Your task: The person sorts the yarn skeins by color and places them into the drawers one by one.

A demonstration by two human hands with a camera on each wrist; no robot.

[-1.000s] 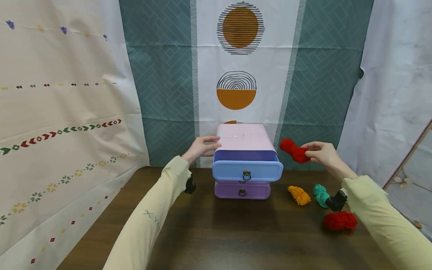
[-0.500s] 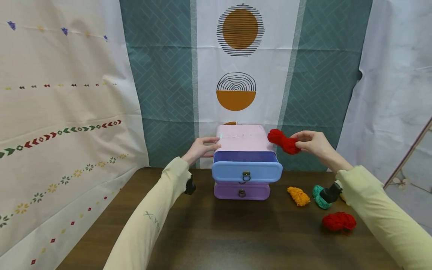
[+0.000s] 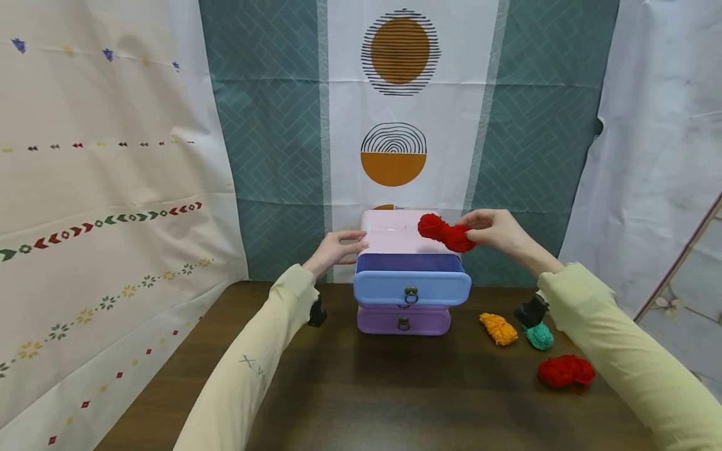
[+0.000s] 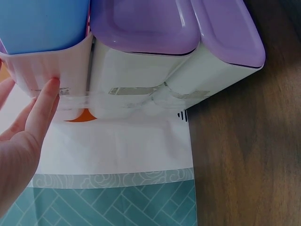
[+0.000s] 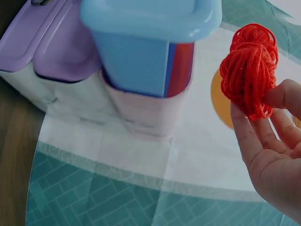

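A bright red figure-of-eight skein of yarn [image 3: 431,227] is pinched between the thumb and fingers of the right hand [image 3: 493,230], and it is carried clear of the chest's surfaces, higher than the pale blue plastic drawer [image 3: 389,288]. From that hand the skein is pointed leftward, its long axis set roughly crosswise and its far end tipped slightly up, so that in the head view it is seen against the right part of the pale pink drawer casing's top [image 3: 389,228]. Whether it is lined up over the drawer's gap or set farther back cannot be told. The right hand is the nearer one; by the left hand [image 3: 333,249], fingers extended and nothing grasped, the casing's left side is touched.

Counted: two red skeins are seen, one held and one red yarn bundle [image 3: 566,371] laid on the dark brown wooden worktop [image 3: 338,388]; one orange-yellow yarn skein [image 3: 499,329]; one teal yarn skein [image 3: 539,337], partly covered by the black wrist camera [image 3: 531,311]. One blue drawer is pulled out, and below it two purple plastic drawers [image 4: 141,23] are stacked.
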